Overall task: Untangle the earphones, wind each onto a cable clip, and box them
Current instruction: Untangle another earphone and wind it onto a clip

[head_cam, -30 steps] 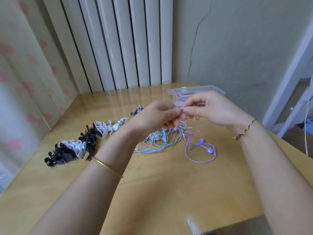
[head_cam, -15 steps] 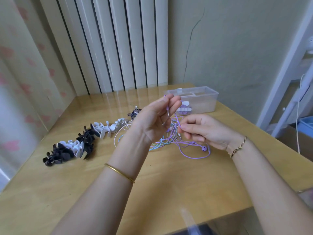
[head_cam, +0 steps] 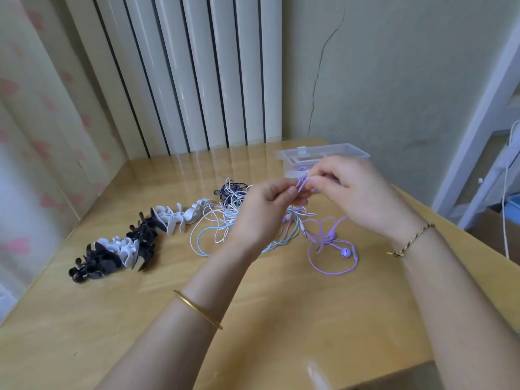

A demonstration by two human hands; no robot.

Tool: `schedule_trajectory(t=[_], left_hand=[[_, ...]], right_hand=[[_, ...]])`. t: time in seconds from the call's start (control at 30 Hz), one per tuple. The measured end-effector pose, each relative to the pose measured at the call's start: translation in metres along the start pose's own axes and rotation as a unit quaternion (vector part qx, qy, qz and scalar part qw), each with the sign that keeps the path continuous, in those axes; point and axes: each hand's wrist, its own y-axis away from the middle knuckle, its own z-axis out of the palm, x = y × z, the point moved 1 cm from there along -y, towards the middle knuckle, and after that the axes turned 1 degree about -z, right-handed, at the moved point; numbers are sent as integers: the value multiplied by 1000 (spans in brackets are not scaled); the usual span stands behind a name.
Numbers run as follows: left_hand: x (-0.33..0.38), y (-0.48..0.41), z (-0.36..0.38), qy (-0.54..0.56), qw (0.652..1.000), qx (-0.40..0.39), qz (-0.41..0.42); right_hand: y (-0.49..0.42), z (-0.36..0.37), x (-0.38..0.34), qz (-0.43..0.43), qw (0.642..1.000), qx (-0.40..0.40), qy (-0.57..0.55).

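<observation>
The thin purple earphone cable (head_cam: pixel 301 184) is held up above the light wooden table (head_cam: pixel 281 319), just in front of the clear plastic box (head_cam: pixel 349 153), and is pinched from both sides. The left hand (head_cam: pixel 263 212) grips it between thumb and bent forefinger, with the other fingers curled in under the palm. The right hand (head_cam: pixel 356 194) meets it fingertip to fingertip, thumb and forefinger closed on the same short loop, back of the hand up. Both forearms reach in from the near edge. From the pinch the purple cord drops to loops lying nearer than the box, and one purple earbud (head_cam: pixel 345 251) shows plainly among them. Left of the box and nearer lies one tangle of white, light-blue, green and dark cords (head_cam: pixel 225 220); the number of earphones in it cannot be told. Further left of the box runs one row of black and white plastic cable clips (head_cam: pixel 135 240), too bunched to count. That makes two hands, one box and one table
</observation>
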Motion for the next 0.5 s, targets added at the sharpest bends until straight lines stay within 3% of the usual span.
schedule_trajectory(t=[0.1, 0.23, 0.37, 0.5], left_hand=[[2, 1, -3, -18, 997, -73, -35], [3, 0, -13, 61, 986, -124, -91], [8, 0, -10, 226, 961, -49, -150], [10, -2, -5, 312, 937, 34, -153]], right_hand=[[-3, 4, 11, 0, 998, 60, 24], [2, 19, 19, 22, 990, 87, -107], [6, 36, 17, 58, 978, 3, -201], [9, 48, 18, 78, 980, -72, -170]])
